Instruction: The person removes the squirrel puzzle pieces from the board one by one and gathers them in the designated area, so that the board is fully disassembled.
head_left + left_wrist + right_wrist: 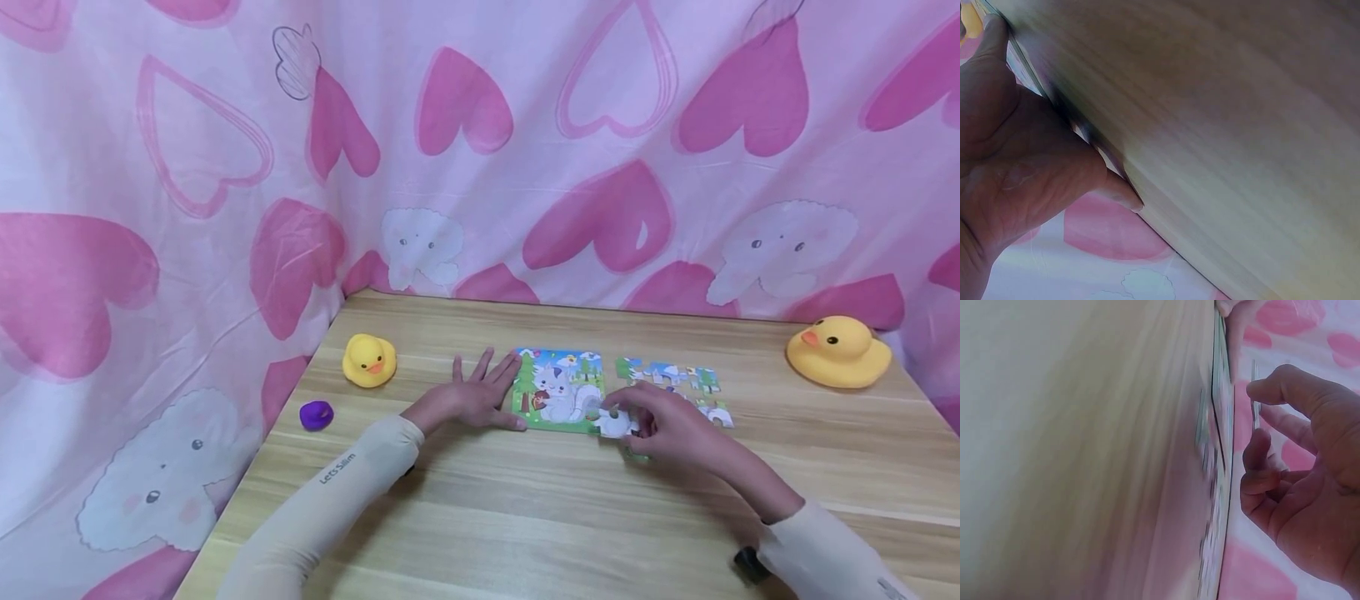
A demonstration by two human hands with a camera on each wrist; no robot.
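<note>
Left hand [480, 393] lies flat on the pale wooden table [525, 517], fingers straight and spread, its fingertips touching the left edge of the square cartoon-cat jigsaw puzzle board [558, 390] — the left wrist view shows the same hand [1016, 162] pressed against the tabletop, though blurred. Right hand [663, 425] sits at the board's lower right corner, thumb and fingers curled in a pinch around a small white puzzle piece [615, 425]; from the right wrist camera the piece [1255, 394] appears edge-on between thumb and forefinger of that hand [1300, 469], just beside the board's edge [1222, 412]. Loose puzzle pieces [671, 377] lie scattered right of the board (a few partly hidden behind the hand). Off to the left, a small yellow rubber duck [369, 360] and a little purple lump [317, 414]; far right, a larger yellow rubber duck [838, 352]. Behind everything — a pink heart-patterned cloth backdrop [480, 150].
</note>
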